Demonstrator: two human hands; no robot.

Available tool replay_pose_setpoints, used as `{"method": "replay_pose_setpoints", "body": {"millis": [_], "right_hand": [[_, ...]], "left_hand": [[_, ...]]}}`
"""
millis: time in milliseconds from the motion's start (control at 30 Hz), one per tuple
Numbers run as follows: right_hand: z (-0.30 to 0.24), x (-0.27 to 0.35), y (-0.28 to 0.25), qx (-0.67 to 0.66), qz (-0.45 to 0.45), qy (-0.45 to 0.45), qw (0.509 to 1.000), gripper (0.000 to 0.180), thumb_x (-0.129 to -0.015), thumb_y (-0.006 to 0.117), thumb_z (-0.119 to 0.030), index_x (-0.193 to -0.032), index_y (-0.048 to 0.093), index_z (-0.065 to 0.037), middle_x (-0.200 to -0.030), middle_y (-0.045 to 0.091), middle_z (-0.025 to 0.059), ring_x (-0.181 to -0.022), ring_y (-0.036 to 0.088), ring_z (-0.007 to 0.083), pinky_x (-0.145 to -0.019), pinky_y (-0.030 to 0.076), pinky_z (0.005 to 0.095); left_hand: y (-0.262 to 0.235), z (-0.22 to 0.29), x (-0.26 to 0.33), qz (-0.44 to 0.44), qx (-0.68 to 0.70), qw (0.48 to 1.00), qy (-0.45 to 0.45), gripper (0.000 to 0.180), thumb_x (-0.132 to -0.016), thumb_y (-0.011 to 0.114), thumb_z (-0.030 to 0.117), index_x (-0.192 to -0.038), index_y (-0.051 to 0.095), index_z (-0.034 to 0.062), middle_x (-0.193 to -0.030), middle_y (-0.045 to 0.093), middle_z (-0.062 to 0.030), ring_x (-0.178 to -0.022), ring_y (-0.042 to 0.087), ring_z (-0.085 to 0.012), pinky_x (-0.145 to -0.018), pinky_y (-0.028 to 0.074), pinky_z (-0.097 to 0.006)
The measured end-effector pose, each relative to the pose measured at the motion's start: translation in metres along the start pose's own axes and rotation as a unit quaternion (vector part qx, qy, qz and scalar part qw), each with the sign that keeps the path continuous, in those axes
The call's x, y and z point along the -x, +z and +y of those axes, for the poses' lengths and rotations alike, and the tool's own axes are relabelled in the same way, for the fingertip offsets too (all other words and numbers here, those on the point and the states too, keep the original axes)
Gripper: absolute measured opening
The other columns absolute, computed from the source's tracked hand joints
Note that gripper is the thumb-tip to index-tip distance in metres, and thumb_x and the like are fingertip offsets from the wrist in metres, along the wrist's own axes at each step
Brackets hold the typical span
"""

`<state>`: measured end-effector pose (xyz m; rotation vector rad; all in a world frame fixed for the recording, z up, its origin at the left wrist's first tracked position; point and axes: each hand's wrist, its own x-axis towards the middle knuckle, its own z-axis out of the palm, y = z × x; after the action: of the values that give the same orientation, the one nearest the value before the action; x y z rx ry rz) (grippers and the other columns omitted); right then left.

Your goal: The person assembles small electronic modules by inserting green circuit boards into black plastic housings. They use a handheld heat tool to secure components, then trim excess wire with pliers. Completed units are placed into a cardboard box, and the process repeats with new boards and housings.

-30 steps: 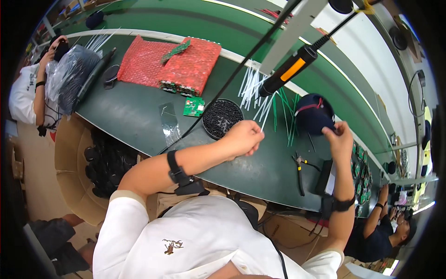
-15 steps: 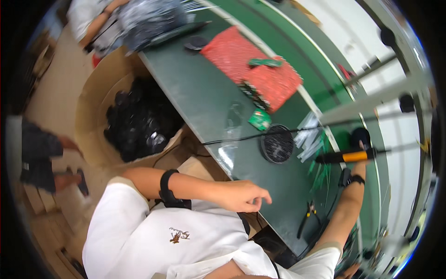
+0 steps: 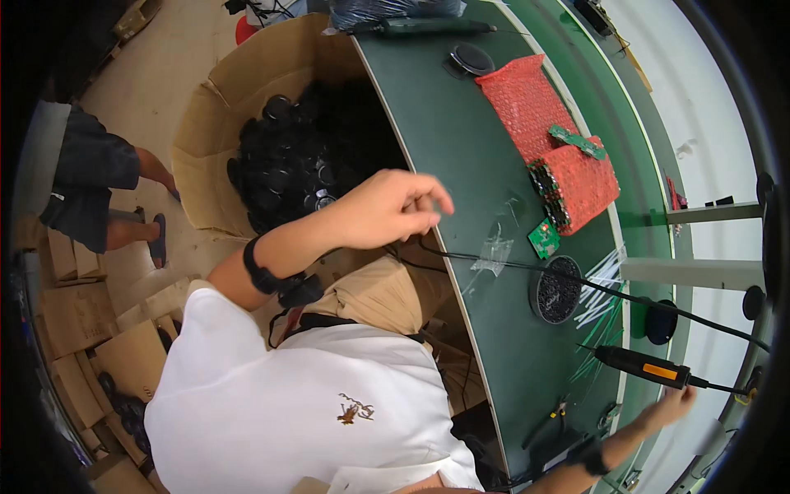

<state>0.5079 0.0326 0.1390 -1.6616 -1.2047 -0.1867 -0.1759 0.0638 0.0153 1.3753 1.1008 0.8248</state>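
Observation:
My left hand [image 3: 399,210] hovers over the near edge of the green worktable [image 3: 428,123], with its fingers loosely bent and apart and nothing in them. On the right, my right hand [image 3: 671,409] is at the rear end of a black and orange electric screwdriver [image 3: 646,366]; whether it touches the tool I cannot tell, as its fingers are partly hidden. A round dish of small black screws [image 3: 557,288] stands between the hands. Beside it lie white strips [image 3: 602,288], green strips [image 3: 594,350] and a small green circuit board [image 3: 543,239].
Red bubble-wrap packs [image 3: 580,185] with a narrow green board [image 3: 578,142] lie farther up the table. Also there are a black round part [image 3: 471,59] and pliers [image 3: 550,420]. A cardboard bin [image 3: 202,156] holds black round parts [image 3: 284,160]. A cable [image 3: 527,265] crosses the table. Another person's legs [image 3: 123,230] stand left.
My view has turned. My left hand has lifted and moved up beside the bin's edge. My right hand has drawn back from beyond the screwdriver to its rear end.

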Motion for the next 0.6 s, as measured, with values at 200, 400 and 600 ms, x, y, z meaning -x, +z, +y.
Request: {"method": "replay_pose_setpoints", "body": {"millis": [200, 400, 600], "right_hand": [[-0.162, 0.166, -0.019, -0.083, -0.076, -0.042, 0.993, 0.031, -0.100, 0.066, -0.005, -0.082, 0.041, -0.011, -0.077, 0.043, 0.0003, -0.065, 0.037, 0.0076, -0.058, 0.030, 0.0235], [-0.203, 0.243, 0.054, -0.119, -0.378, 0.163, 0.904, 0.022, -0.084, 0.075, 0.007, -0.100, 0.062, 0.001, -0.090, 0.064, 0.0077, -0.083, 0.066, 0.0133, -0.077, 0.055, 0.0275], [-0.263, 0.211, 0.164, -0.090, -0.374, -0.170, 0.907, 0.017, -0.091, 0.068, 0.007, -0.106, 0.068, 0.001, -0.100, 0.072, 0.0171, -0.086, 0.074, 0.0282, -0.075, 0.061, 0.0356]], "left_hand": [[-0.061, -0.003, -0.124, 0.212, -0.294, 0.912, 0.193, 0.032, -0.087, 0.079, 0.017, -0.115, 0.069, 0.0058, -0.106, 0.071, -0.0114, -0.093, 0.070, -0.0241, -0.083, 0.057, -0.038], [-0.088, -0.013, -0.247, 0.233, -0.522, 0.796, 0.199, 0.057, -0.083, 0.083, 0.029, -0.134, 0.064, 0.0089, -0.141, 0.061, -0.0190, -0.127, 0.060, -0.0389, -0.104, 0.051, -0.048], [-0.106, -0.002, -0.239, 0.368, -0.414, 0.826, 0.100, 0.030, -0.096, 0.060, 0.021, -0.120, 0.064, 0.0021, -0.101, 0.072, -0.0300, -0.101, 0.069, -0.0483, -0.088, 0.053, -0.056]]}}
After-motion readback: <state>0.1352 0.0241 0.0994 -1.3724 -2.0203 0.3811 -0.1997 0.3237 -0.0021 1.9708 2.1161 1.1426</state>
